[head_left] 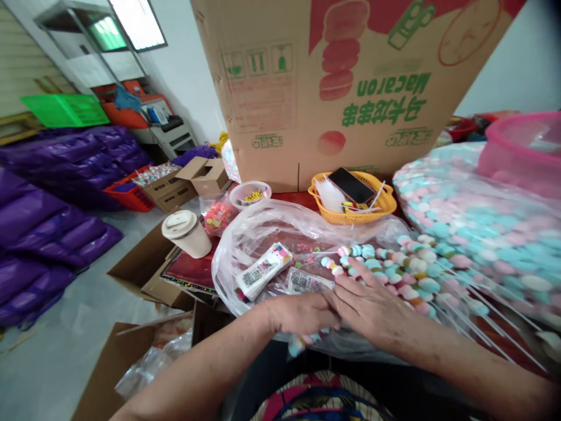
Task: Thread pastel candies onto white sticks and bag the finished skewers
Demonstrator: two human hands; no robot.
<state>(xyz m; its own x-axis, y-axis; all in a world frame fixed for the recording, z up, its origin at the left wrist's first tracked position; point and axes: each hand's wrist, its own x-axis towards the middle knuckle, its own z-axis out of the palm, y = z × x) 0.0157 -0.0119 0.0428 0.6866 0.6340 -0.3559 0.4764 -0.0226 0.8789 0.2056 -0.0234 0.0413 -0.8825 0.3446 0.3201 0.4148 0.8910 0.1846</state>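
The person wore a brightly patterned garment [324, 394], its cloth broken into pink, cream and yellowish patches with dark blue, curving bands. Both forearms [219, 356] were bare, as were the left hand [307, 313] and the right hand [372, 304] — slightly blurred, the left one especially — with slender fingers [350, 286].

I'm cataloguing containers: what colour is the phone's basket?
The basket is yellow-orange, clearest in the head view.

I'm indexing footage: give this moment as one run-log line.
left hand: curled, grip unclear | right hand: fingers extended | nearby: skewered pieces, printed stack | behind: yellow basket, phone inside
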